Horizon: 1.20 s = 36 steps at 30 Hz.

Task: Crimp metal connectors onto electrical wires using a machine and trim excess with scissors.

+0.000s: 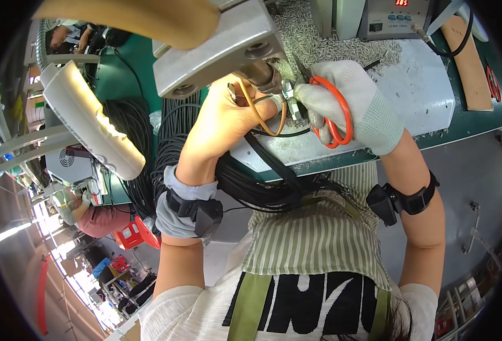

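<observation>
- The tabletop (481, 118) is green; its front edge curves close before the person's striped apron (305, 241), leaving little room there.
- A white board (424, 99) lies on it; the widest room for moving is over the board's right part, beyond the right wrist.
- The gloved right hand (367, 96) is closed on red-handled scissors (347, 116), their blades pointing up and away from the body.
- The bare left hand (228, 119) has its fingers curled in beside a small metallic piece (290, 101), which sits between the two hands; whether it grips this piece is hidden.
- A tan loop (252, 108) hangs at the left fingers, and a thin black cable passes below.
- A grey metal block (217, 59) hangs just above the left hand, blocking upward movement.
- Black cables (268, 184) crowd the front edge below the hands, and more lie to the left.
- A white tubular lamp (86, 116) stands further left.
- Silvery clippings (330, 52) cover the far part of the board, before a control box (396, 23).
- A brown cardboard strip (467, 65) bounds the right side, with another red-handled tool (493, 85) beside it.
</observation>
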{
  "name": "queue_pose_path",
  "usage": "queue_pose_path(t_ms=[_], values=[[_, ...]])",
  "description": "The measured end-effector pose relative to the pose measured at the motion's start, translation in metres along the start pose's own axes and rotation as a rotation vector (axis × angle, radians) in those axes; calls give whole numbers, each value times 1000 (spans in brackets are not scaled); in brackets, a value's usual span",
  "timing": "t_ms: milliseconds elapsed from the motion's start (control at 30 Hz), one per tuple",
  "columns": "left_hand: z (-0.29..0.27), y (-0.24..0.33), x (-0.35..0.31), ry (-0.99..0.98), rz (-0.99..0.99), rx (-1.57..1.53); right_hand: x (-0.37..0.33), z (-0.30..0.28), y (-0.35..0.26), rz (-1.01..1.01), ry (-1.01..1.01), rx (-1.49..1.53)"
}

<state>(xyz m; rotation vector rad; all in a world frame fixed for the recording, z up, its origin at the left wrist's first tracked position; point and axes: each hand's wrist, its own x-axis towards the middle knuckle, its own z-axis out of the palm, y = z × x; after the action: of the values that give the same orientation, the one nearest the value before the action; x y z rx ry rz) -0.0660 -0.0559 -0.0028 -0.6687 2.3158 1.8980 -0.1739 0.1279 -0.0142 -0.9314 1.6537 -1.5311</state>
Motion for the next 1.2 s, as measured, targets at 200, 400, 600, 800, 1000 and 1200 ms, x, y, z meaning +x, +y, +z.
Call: queue_pose_path(t_ms=[200, 400, 600, 800, 1000, 1200], values=[[1, 3, -3, -1, 8, 42, 1, -2, 15, -383, 17, -285], [7, 9, -7, -22, 58, -30, -1, -2, 16, -302, 4, -341], [5, 9, -4, -63, 84, -24, -1, -2, 18, -232, 13, -394], [1, 1, -4, -51, 11, -3, -1, 3, 0, -121, 61, -186], [-9, -3, 4, -159, -34, -62, -4, 2, -15, 235, 74, 34], [15, -9, -55, 119, 24, -88, -36, 9, -11, -5, 360, -269]])
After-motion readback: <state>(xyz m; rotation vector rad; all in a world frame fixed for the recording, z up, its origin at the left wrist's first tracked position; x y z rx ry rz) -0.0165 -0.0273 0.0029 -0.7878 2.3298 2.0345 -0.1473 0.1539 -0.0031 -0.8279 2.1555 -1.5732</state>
